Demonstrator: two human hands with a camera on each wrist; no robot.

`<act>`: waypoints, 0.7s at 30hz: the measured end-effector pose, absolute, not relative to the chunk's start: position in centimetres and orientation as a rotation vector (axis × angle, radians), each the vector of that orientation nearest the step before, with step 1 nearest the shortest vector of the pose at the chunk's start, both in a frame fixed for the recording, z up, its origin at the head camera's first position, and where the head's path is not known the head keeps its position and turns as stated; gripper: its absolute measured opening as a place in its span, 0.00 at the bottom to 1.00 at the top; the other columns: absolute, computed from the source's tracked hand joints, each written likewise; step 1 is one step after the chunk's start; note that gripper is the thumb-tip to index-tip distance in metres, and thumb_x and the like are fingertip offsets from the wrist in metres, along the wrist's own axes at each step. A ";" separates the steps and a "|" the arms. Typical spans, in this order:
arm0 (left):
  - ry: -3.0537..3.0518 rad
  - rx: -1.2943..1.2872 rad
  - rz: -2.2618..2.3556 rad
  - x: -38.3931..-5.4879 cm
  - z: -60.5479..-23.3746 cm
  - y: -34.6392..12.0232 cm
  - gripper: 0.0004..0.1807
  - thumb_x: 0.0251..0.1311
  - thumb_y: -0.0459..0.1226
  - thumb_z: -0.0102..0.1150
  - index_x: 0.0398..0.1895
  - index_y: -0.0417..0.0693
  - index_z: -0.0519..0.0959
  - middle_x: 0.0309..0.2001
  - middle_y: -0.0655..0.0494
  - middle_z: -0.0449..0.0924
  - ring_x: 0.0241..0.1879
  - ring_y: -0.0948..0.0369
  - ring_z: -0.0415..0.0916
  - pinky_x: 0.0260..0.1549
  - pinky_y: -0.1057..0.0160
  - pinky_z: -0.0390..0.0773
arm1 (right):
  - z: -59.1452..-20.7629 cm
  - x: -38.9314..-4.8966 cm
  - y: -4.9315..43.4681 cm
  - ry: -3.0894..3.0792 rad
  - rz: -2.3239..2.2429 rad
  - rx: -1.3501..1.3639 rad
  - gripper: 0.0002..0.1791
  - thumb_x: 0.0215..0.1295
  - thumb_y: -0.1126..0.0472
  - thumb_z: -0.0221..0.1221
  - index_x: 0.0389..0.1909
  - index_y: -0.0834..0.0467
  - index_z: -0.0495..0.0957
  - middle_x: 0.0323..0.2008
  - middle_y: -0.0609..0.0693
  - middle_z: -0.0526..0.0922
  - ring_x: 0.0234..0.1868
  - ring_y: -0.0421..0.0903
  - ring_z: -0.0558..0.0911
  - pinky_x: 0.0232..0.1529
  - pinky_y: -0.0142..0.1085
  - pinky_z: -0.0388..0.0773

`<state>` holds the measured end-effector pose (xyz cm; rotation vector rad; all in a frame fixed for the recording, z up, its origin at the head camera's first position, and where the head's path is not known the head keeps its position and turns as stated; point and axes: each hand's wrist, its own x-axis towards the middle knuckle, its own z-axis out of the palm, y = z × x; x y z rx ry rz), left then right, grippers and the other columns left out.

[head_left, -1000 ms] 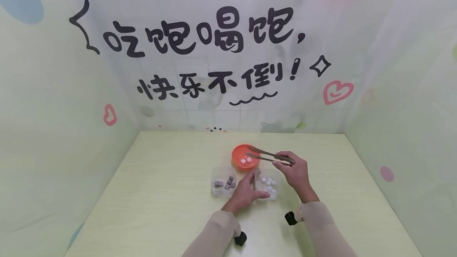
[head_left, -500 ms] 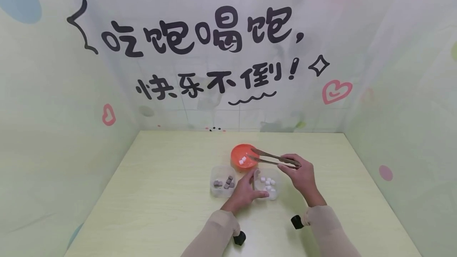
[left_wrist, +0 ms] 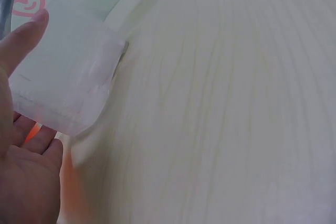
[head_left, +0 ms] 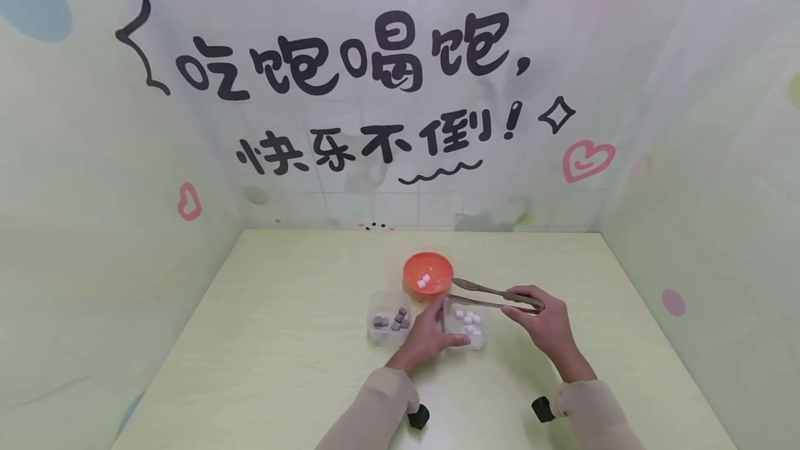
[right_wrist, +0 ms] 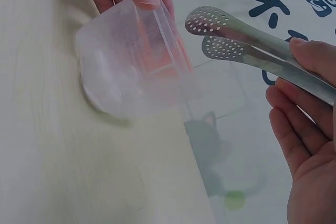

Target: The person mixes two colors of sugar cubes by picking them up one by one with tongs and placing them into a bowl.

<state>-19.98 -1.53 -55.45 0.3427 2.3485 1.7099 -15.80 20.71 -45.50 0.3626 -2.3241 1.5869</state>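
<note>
My left hand (head_left: 426,340) grips a clear plastic box (head_left: 480,343), its thumb over the near side and its fingers at the left and far side. Several white cubes (head_left: 469,319) lie in that box. My right hand (head_left: 551,321) holds metal tongs (right_wrist: 249,31) with perforated tips, which are parted with nothing between them. The tips hover near the box's far edge, just right of an orange bowl (head_left: 414,267). Two white cubes (head_left: 424,280) are visible in the bowl. From the wrist views, the box walls look translucent and hide its contents.
A second clear box (head_left: 373,304) with several grey-brown cubes (head_left: 400,321) stands left of my left hand. Printed fabric walls (head_left: 300,207) close off the back and sides of the pale wooden table (head_left: 281,297).
My right hand has drawn the tongs out of the orange bowl, moving right and nearer to me. The white cubes in the bowl shifted slightly. My left hand stays on the box.
</note>
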 end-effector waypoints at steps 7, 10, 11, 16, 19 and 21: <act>2.331 0.339 1.721 -19.9 -55.2 -1.6 0.57 0.44 0.45 0.78 0.77 0.56 0.53 0.74 0.58 0.56 0.71 0.52 0.55 0.66 0.53 0.61 | -47.5 -16.4 21.8 -2.343 1.631 0.379 0.15 0.53 0.75 0.68 0.43 0.69 0.80 0.39 0.66 0.84 0.39 0.46 0.85 0.36 0.29 0.82; 2.331 0.361 1.731 -19.9 -55.3 -1.6 0.57 0.44 0.44 0.78 0.77 0.56 0.53 0.73 0.58 0.58 0.71 0.53 0.55 0.67 0.54 0.61 | -48.7 -16.7 22.4 -2.362 1.640 0.368 0.15 0.53 0.73 0.69 0.43 0.67 0.81 0.39 0.64 0.84 0.38 0.46 0.85 0.36 0.29 0.83; 2.332 0.367 1.734 -19.9 -55.3 -1.6 0.57 0.44 0.44 0.78 0.77 0.55 0.53 0.73 0.58 0.58 0.71 0.53 0.56 0.67 0.53 0.60 | -48.9 -16.8 22.5 -2.372 1.637 0.365 0.15 0.53 0.72 0.69 0.42 0.66 0.81 0.39 0.63 0.84 0.38 0.44 0.85 0.36 0.29 0.83; 2.336 0.378 1.731 -19.9 -55.2 -1.6 0.57 0.44 0.44 0.78 0.77 0.53 0.54 0.72 0.57 0.60 0.71 0.53 0.56 0.67 0.52 0.60 | -49.3 -16.9 22.6 -2.409 1.643 0.363 0.14 0.52 0.69 0.71 0.40 0.62 0.82 0.38 0.60 0.85 0.37 0.46 0.85 0.35 0.31 0.83; 2.332 0.376 1.727 -19.9 -55.1 -1.6 0.56 0.45 0.44 0.78 0.76 0.52 0.54 0.72 0.56 0.60 0.71 0.53 0.55 0.67 0.52 0.59 | -49.4 -16.9 22.5 -2.442 1.654 0.364 0.15 0.51 0.70 0.71 0.40 0.62 0.82 0.37 0.59 0.84 0.37 0.53 0.85 0.34 0.33 0.84; 2.331 0.371 1.720 -19.9 -55.1 -1.6 0.56 0.45 0.44 0.78 0.76 0.51 0.54 0.72 0.56 0.60 0.71 0.52 0.55 0.67 0.51 0.59 | -49.4 -17.0 22.4 -2.469 1.654 0.363 0.15 0.51 0.70 0.71 0.41 0.62 0.82 0.38 0.60 0.84 0.37 0.55 0.85 0.34 0.34 0.84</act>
